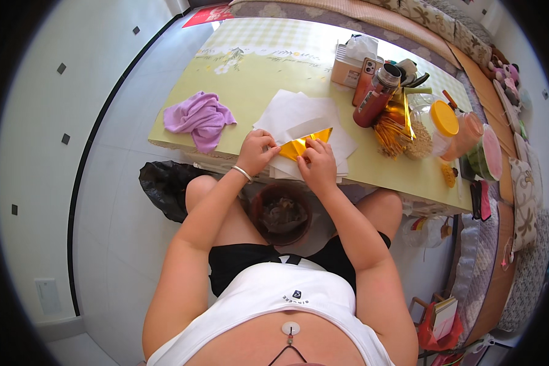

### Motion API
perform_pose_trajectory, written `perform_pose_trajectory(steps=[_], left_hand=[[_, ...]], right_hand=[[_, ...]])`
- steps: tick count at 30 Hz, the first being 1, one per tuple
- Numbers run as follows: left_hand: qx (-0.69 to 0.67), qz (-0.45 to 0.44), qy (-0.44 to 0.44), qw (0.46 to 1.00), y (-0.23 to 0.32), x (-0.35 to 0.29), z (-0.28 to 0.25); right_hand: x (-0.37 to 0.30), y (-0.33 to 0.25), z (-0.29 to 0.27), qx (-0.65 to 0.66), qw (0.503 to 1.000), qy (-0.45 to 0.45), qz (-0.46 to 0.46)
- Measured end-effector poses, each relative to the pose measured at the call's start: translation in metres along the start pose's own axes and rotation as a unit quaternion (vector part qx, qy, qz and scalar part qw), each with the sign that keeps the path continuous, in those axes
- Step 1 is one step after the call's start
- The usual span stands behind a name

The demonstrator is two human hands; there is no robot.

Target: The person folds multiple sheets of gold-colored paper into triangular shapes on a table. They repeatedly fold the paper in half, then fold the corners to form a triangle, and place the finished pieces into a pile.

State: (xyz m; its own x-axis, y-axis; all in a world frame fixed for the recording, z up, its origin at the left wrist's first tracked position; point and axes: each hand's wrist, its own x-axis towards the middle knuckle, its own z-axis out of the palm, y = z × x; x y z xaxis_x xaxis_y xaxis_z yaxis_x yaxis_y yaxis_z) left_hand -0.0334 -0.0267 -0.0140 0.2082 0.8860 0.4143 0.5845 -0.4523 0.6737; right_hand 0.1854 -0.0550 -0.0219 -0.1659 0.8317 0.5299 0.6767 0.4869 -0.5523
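Note:
A folded sheet of shiny gold paper [299, 146] lies between my hands, above a loose stack of white paper sheets [335, 116] at the table's near edge. My left hand [259, 150] pinches the gold paper's left corner between thumb and fingers. On its right part, my right hand [317, 160] has its fingers closed over the lower edge. The gold paper rises to a point at the upper right. Some of the white sheets under my hands are hidden.
A purple cloth [200, 119] lies left on the table [262, 70]. To the right stand a dark red thermos [375, 100], a phone [364, 79], a tissue box [346, 70], a yellow-lidded jar [444, 119] and a cut watermelon [485, 154]. A bin [283, 215] is between my knees, a black bag [165, 189] left.

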Motion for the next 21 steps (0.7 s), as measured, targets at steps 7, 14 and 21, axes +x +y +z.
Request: perform_pose_trajectory(steps=[7, 14, 21], left_hand=[[0.088, -0.048, 0.017, 0.995, 0.003, 0.013, 0.016], [0.096, -0.042, 0.028, 0.994, 0.004, 0.012, 0.018], [0.1, -0.01, 0.054, 0.993, 0.003, 0.01, 0.021]], right_hand=[[0.002, -0.002, 0.006, -0.035, 0.999, -0.001, 0.03], [0.003, -0.004, 0.004, -0.041, 0.999, 0.001, 0.011], [0.003, -0.006, 0.003, -0.122, 0.991, -0.009, -0.054]])
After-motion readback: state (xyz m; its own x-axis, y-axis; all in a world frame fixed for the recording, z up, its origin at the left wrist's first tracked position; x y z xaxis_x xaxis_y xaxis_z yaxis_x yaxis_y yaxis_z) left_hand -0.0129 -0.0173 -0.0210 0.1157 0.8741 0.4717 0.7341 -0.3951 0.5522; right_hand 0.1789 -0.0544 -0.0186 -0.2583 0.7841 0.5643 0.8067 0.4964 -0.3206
